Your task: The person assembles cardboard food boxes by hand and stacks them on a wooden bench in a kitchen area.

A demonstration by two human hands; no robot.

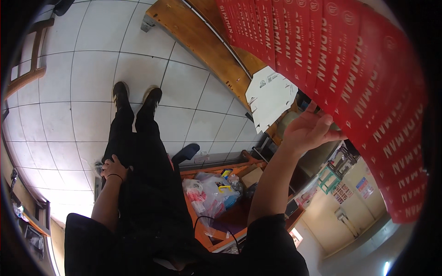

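A long fan of overlapping red sheets [340, 78] with pale print fills the upper right. My right hand [309, 130] is raised at its lower edge, palm turned up and fingers apart. Its fingertips meet or nearly meet the red edge; whether they press on it is hard to see. Beside that hand, a white die-cut card piece [270, 99] with notched edges lies at the wooden bench. My left hand [116, 169] rests on my thigh with its fingers laid loosely over the dark trousers, and a thin dark band circles the wrist.
A brown wooden bench [198, 39] runs diagonally at the upper middle. Below it, an orange-edged compartment [189, 216] holds crumpled plastic bags [216, 193]. A wooden chair [26, 83] stands at the far left on white floor tiles [94, 60]. A green stool [328, 178] is at the right.
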